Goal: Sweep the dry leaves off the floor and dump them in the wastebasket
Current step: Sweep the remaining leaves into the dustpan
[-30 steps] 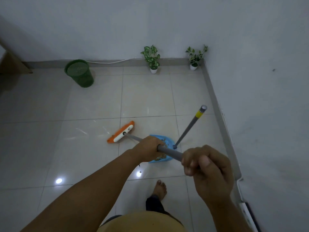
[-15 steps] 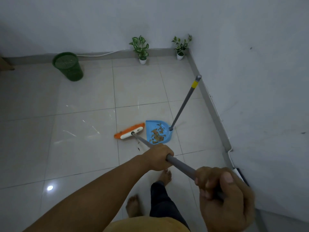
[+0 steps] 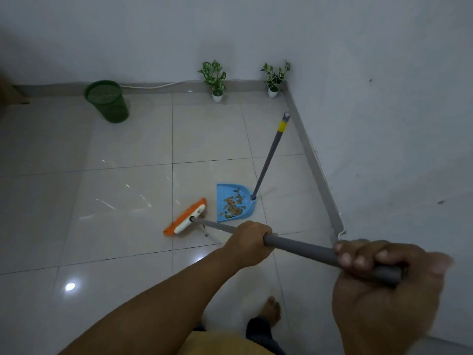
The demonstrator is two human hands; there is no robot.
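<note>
Glossy pale floor tiles (image 3: 122, 201) run to a grey wall, with a green wastebasket (image 3: 107, 102) standing far left against the skirting and two small potted plants (image 3: 215, 80) further right along it. Both hands have their fingers wrapped round the grey broom handle (image 3: 302, 248): the left hand (image 3: 249, 243) lower down the shaft, the right hand (image 3: 378, 285) at its near end. The handle's long axis slants from near right to far left, ending at the orange broom head (image 3: 185, 217), which rests on the floor just left of the blue dustpan (image 3: 234, 203).

Most dry leaves (image 3: 233, 206) lie heaped inside the pan, whose mouth faces left toward the broom head. A few dark scraps (image 3: 206, 233) sit on the tile just near of the head, between it and the left hand. The pan's own long handle (image 3: 271, 155) leans up and away to the far right.

Any remaining sweep would likely be a short push rightward into the pan. The wastebasket lies well apart, far left of the pan, so carrying the pan means crossing the floor diagonally.
</note>
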